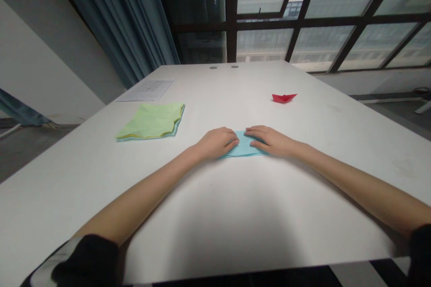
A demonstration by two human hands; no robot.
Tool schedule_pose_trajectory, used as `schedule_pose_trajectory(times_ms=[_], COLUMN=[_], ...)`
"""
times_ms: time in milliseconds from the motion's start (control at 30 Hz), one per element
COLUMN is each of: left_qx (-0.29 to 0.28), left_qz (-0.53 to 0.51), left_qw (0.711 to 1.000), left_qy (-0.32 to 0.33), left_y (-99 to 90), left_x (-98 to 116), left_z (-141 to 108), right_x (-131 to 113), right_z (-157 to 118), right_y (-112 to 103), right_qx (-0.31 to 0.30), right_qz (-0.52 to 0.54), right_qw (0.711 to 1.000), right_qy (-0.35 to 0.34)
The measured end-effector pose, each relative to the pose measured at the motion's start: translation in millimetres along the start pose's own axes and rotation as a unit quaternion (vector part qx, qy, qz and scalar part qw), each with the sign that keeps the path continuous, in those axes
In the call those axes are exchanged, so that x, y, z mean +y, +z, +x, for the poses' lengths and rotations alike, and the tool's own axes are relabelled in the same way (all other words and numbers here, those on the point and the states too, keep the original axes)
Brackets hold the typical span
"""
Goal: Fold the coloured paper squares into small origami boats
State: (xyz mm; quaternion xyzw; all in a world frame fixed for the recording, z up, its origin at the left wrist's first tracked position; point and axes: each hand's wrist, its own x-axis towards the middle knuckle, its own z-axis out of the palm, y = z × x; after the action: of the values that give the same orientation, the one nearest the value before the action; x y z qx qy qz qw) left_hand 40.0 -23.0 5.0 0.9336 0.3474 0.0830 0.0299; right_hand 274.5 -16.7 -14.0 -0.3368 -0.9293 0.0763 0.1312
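Observation:
A folded light-blue paper (244, 145) lies flat on the white table (235, 206) in the middle of the view. Over its left part rests my left hand (219, 142), fingers lying on the sheet. My right hand (271, 141) lies on the right part, its fingers stretched out flat with the thumb a little apart from them. A strip of the blue paper shows between the two hands, and its side ends are partly hidden under them.
A stack of green and other coloured paper sheets (151, 121) lies to the left. Behind it is a printed white sheet (147, 90). A red folded paper boat (284, 98) stands at the back right. Windows and a blue curtain (124, 18) are beyond the table.

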Motion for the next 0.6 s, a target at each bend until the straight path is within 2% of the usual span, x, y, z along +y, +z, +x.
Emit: schedule_pose_trajectory(times_ms=[133, 233, 433, 600], left_qx=[-0.011, -0.008, -0.102, -0.132], left_qz=[0.035, 0.031, -0.003, -0.006], left_qw=[0.998, 0.998, 0.992, 0.987], left_qy=[-0.046, -0.050, -0.069, -0.087], left_y=[6.8, 13.1, 25.0, 23.9], left_x=[5.7, 6.6, 0.1, -7.0], left_z=[1.6, 0.1, -6.9, -16.2], right_x=[-2.1, -1.5, -3.3, 1.7], right_z=[0.6, -0.4, -1.6, -9.4], right_y=[9.1, 13.9, 12.9, 9.0], right_qx=[-0.034, -0.050, -0.108, -0.136], right_qz=[-0.018, -0.021, -0.021, -0.011], right_qw=[0.999, 0.998, 0.991, 0.988], right_qy=[0.017, 0.031, 0.073, 0.068])
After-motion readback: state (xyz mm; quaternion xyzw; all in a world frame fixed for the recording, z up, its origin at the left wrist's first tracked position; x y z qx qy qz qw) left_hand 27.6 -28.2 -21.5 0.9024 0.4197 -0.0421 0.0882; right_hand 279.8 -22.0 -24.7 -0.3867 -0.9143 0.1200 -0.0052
